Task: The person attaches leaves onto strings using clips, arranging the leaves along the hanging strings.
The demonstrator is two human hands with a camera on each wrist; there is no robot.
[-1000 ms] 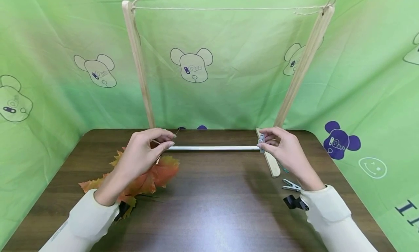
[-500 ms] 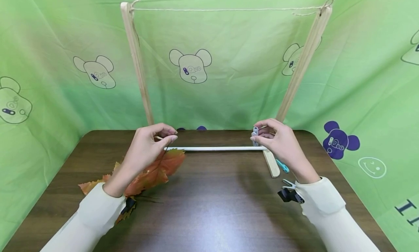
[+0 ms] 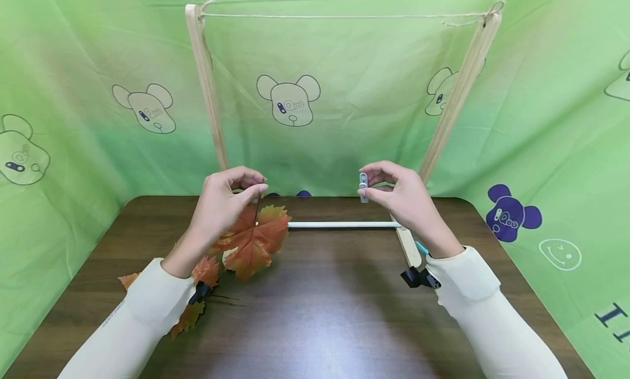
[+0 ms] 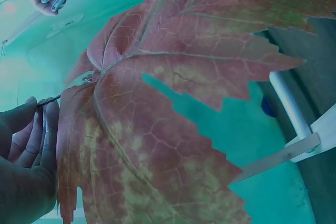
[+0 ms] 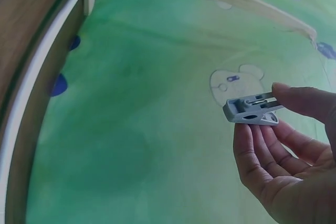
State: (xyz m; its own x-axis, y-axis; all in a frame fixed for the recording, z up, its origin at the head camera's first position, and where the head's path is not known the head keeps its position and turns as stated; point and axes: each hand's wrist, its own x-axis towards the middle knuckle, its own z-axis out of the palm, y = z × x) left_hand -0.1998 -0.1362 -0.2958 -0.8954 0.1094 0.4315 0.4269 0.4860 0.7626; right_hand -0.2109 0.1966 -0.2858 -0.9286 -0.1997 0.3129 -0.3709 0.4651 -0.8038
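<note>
My left hand [image 3: 223, 201] pinches the thin dark stem of an orange-red maple leaf [image 3: 258, 242], which hangs below the fingertips. In the left wrist view the leaf [image 4: 157, 93] fills much of the picture, its stem running to thumb and fingers. My right hand [image 3: 398, 193] holds a small grey clothespin [image 3: 363, 187] between thumb and fingers. Seen from the right wrist, the clothespin [image 5: 253, 109] has its handles under the thumb and fingertips. Both hands are raised over the far part of the table, apart from each other, below a string [image 3: 339, 16].
The string spans two wooden posts [image 3: 455, 94], joined low down by a white rod [image 3: 342, 225]. More autumn leaves [image 3: 189, 316] lie on the table [image 3: 315, 313] under the left forearm. A teal clothespin [image 3: 421, 248] lies by the right wooden foot [image 3: 409, 248].
Both hands have risen from near the rod, the right one also moving left with the clothespin. The maple leaf has been lifted off the pile and now hangs from the left hand.
</note>
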